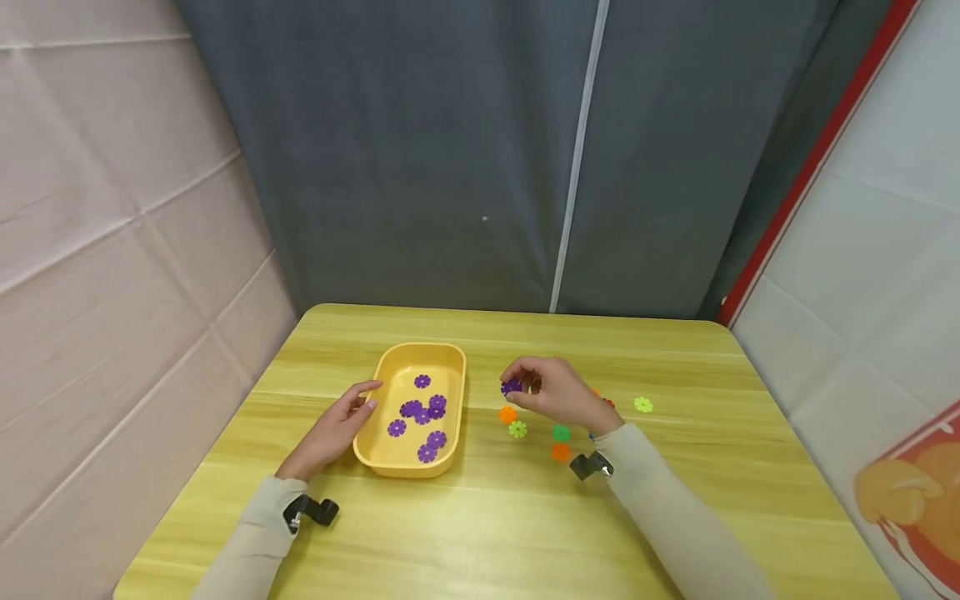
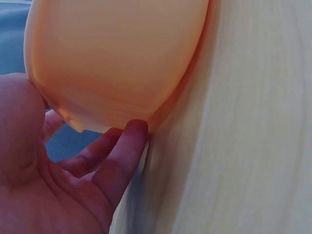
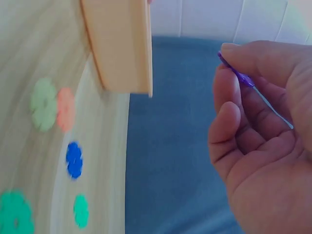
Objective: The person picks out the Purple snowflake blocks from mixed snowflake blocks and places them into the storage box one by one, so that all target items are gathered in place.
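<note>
A yellow plastic tray [image 1: 408,468] stands on the table, with several purple snowflake discs [image 1: 423,416] lying flat inside. My left hand [image 1: 333,427] holds the tray's left side, thumb by the rim; the left wrist view shows fingertips [image 2: 136,127] against the outer wall. Raised just right of the tray, my right hand [image 1: 561,392] pinches a purple snowflake disc [image 3: 241,77] between thumb and forefinger. A thin teal edge [image 3: 273,108] runs from it toward the palm; whether that is a second disc I cannot tell.
Loose discs lie on the table near my right hand: orange [image 1: 507,414], yellow-green [image 1: 517,429], green [image 1: 561,432] and another orange [image 1: 561,452]. A blue disc [image 3: 74,160] is mostly hidden by the forearm in the head view. A further yellow-green disc [image 1: 643,404] lies farther right.
</note>
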`<state>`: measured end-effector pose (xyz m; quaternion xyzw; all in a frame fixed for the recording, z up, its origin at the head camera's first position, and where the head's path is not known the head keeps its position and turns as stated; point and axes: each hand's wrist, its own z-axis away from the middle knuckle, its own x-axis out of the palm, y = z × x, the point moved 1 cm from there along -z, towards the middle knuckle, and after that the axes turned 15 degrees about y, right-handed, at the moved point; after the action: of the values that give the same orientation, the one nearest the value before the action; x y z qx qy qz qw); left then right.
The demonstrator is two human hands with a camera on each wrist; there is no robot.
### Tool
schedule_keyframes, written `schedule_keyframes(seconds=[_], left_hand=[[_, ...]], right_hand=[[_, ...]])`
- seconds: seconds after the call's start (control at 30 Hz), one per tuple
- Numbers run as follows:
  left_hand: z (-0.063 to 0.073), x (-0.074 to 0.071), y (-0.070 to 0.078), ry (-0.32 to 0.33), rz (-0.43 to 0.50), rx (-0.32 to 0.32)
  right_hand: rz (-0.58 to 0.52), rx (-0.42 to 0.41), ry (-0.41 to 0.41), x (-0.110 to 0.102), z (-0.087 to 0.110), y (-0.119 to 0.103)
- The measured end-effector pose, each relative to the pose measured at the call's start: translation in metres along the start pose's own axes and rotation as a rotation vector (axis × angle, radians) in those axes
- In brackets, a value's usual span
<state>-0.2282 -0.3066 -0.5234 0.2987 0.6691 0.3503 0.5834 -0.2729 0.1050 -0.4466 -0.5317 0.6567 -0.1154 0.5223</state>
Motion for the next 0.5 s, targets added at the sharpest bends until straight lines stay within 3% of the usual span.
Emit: schedule_keyframes(seconds=[0.5], left_hand=[[0.001, 0.002, 0.0, 0.004, -0.007, -0.003]], right_hand=[[-0.12, -0.039, -0.087, 0.06, -0.043, -0.018]])
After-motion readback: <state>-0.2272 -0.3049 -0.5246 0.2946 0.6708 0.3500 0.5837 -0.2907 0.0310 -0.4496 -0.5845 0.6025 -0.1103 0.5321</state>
